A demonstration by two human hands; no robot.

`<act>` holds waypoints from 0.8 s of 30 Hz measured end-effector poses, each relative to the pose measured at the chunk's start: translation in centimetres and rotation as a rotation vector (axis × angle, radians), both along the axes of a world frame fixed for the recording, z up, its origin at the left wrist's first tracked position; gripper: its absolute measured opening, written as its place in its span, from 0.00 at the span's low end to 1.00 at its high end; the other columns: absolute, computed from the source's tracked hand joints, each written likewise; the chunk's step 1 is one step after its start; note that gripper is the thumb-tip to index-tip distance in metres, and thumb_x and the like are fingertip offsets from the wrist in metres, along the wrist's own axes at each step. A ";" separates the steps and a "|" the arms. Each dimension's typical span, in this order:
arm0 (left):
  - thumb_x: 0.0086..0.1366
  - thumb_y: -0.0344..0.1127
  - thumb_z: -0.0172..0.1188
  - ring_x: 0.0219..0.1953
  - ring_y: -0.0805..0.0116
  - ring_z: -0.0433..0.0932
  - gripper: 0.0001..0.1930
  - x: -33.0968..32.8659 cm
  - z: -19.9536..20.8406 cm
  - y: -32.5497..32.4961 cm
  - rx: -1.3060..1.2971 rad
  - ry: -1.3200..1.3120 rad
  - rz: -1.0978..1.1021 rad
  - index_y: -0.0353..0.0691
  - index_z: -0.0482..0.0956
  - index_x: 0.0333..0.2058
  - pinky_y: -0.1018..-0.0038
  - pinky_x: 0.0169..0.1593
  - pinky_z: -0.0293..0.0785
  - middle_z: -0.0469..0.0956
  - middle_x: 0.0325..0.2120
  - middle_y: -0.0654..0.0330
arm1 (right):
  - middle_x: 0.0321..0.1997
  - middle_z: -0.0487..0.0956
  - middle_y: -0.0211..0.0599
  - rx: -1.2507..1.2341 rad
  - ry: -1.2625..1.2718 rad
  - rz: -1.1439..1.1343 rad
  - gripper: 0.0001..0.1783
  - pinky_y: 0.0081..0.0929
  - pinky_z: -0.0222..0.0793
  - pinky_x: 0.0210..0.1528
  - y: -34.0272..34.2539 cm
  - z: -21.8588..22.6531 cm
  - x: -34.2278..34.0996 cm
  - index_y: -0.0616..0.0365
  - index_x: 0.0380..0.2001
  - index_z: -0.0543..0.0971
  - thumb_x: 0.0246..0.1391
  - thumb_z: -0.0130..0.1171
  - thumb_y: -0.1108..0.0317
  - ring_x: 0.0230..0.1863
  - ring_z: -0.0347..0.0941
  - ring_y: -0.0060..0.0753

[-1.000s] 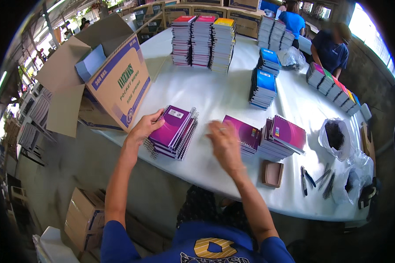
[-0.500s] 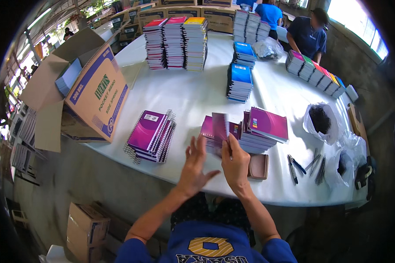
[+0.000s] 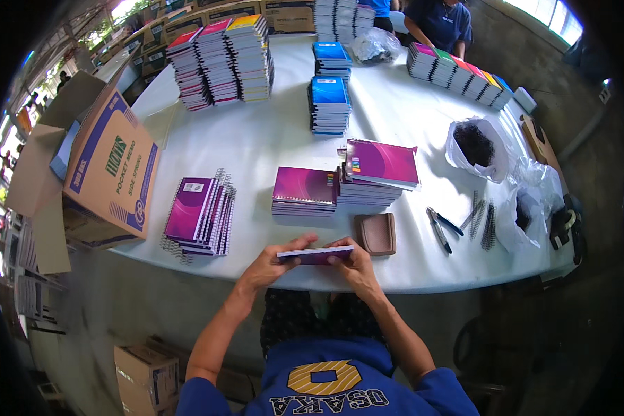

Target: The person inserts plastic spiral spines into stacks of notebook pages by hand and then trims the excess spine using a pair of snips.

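A thin purple notebook is held level near the table's front edge, its white page edge facing up. My left hand grips its left end, thumb on the near cover. At the other end my right hand is closed on it too. Just beyond my hands lies a low stack of purple notebooks, touching a taller purple stack on its right. Farther left is a pile of purple notebooks with wire spirals. A brown block-like piece rests beside my right hand.
Pliers, loose black wire coils and plastic bags of dark coils lie at the right. An open carton stands at the left edge. Blue notebooks and tall multicoloured stacks stand farther back. Another person is across the table.
My left hand, open before, has closed on the notebook. My right hand has brought it from upright over the stack to level, nearer my body. The view has shifted.
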State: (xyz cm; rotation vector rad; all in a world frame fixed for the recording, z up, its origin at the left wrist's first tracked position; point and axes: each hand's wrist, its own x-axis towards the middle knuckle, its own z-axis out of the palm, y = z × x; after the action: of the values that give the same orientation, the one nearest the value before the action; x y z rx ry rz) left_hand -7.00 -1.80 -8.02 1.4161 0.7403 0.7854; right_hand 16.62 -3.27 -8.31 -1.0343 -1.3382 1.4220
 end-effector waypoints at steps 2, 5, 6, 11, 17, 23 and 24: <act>0.64 0.46 0.61 0.71 0.56 0.54 0.36 1.4 1.6 -0.3 0.273 0.151 0.225 0.38 0.61 0.66 0.60 0.71 0.51 0.61 0.67 0.54 | 0.44 0.78 0.32 0.066 -0.044 0.000 0.09 0.20 0.68 0.52 -0.2 -0.6 0.1 0.63 0.43 0.73 0.61 0.57 0.76 0.47 0.73 0.20; 0.64 0.50 0.58 0.73 0.51 0.48 0.39 4.8 6.3 -1.5 0.755 0.586 0.447 0.39 0.57 0.68 0.53 0.69 0.52 0.55 0.69 0.51 | 0.40 0.81 0.36 0.125 -0.048 -0.071 0.12 0.22 0.70 0.46 -0.4 -1.8 0.4 0.62 0.45 0.72 0.58 0.56 0.81 0.43 0.75 0.22; 0.63 0.52 0.57 0.73 0.49 0.46 0.40 6.1 7.1 -1.8 0.963 0.878 0.453 0.40 0.55 0.69 0.48 0.68 0.52 0.53 0.70 0.50 | 0.40 0.81 0.37 0.162 -0.058 -0.058 0.13 0.22 0.70 0.46 -0.4 -2.0 0.7 0.62 0.45 0.72 0.58 0.56 0.82 0.43 0.75 0.23; 0.62 0.47 0.59 0.68 0.48 0.58 0.35 8.7 5.1 -1.8 1.048 1.093 0.292 0.41 0.63 0.66 0.44 0.66 0.55 0.64 0.65 0.57 | 0.39 0.80 0.39 0.310 -0.231 -0.030 0.13 0.25 0.72 0.45 0.2 1.4 4.3 0.62 0.42 0.75 0.53 0.60 0.83 0.42 0.76 0.26; 0.64 0.44 0.58 0.60 0.49 0.70 0.27 8.9 5.2 -1.4 1.037 1.011 0.222 0.45 0.70 0.61 0.44 0.64 0.58 0.74 0.57 0.62 | 0.28 0.79 0.43 0.386 -1.076 -1.014 0.04 0.37 0.71 0.38 8.9 3.1 24.5 0.63 0.28 0.80 0.52 0.64 0.73 0.32 0.76 0.41; 0.64 0.45 0.58 0.59 0.47 0.70 0.27 9.4 5.4 -1.5 1.080 1.054 0.234 0.44 0.71 0.61 0.42 0.63 0.57 0.75 0.57 0.62 | 0.45 0.78 0.52 0.009 -1.626 -1.006 0.18 0.54 0.72 0.51 12.6 -1.6 34.7 0.61 0.41 0.79 0.55 0.57 0.57 0.47 0.77 0.55; 0.64 0.45 0.58 0.59 0.47 0.71 0.27 9.6 5.4 -1.4 1.078 1.036 0.229 0.44 0.70 0.61 0.42 0.64 0.57 0.75 0.57 0.61 | 0.45 0.78 0.52 0.004 -1.631 -1.009 0.18 0.54 0.72 0.51 12.7 -1.4 35.9 0.61 0.41 0.79 0.55 0.57 0.57 0.47 0.77 0.55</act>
State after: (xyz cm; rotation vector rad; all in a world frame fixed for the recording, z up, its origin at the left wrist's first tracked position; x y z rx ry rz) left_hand 2.62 -3.22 -2.61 2.8384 1.3701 0.5846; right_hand 52.53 9.47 -9.70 -2.5362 -1.2918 -0.4512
